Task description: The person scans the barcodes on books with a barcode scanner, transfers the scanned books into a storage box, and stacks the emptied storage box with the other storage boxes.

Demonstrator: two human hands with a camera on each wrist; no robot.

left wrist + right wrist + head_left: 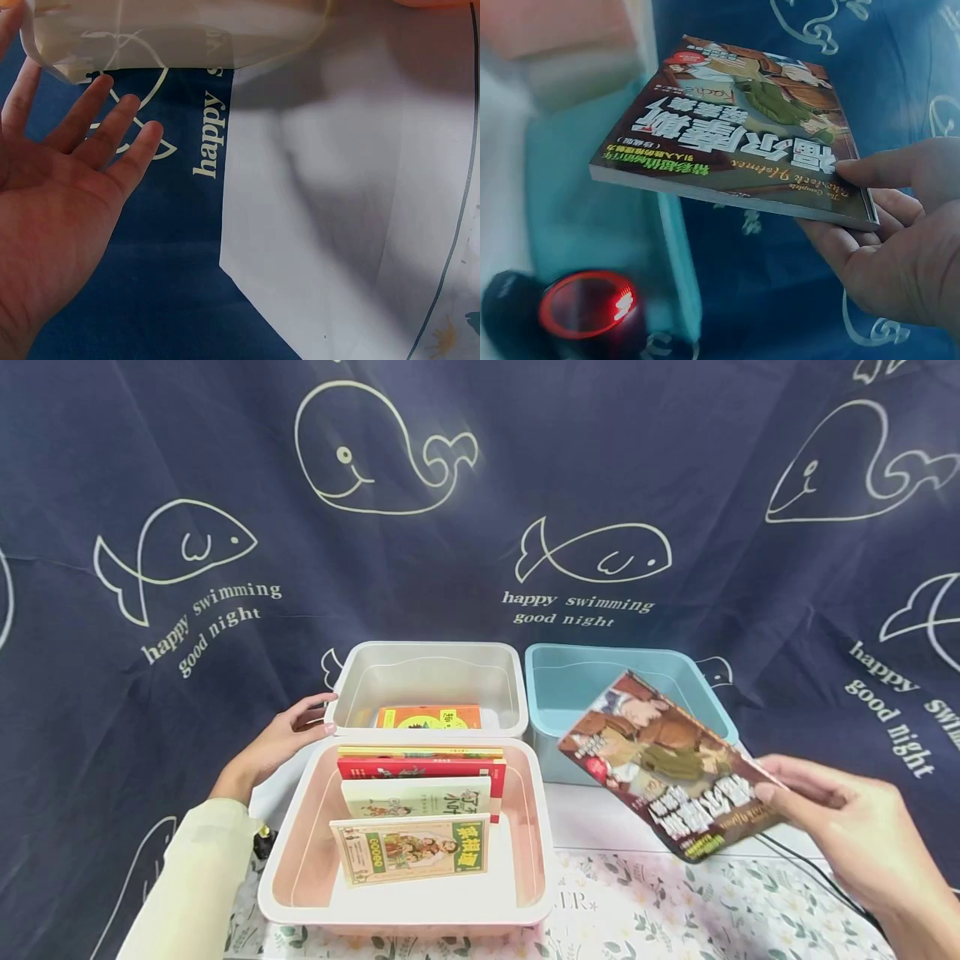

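My right hand [855,827] pinches a brown comic-style book [660,768] by one corner, thumb on the cover and fingers underneath. In the right wrist view the book [742,127] is tilted, cover up. It is held in the air in front of the blue bin [637,660], overlapping it in the head view. My left hand [281,739] is at the left side of the grey-white bin [431,652], fingertips at its rim. In the left wrist view the left hand's fingers [112,139] are spread and fairly straight. An orange book [427,717] lies inside the grey-white bin.
A pink bin [405,914] stands in front, holding several upright books, among them a cream book [408,852], a pale green book [416,797] and a red book [420,768]. A black cable [817,872] runs at the right. Behind hangs a dark blue curtain [480,485].
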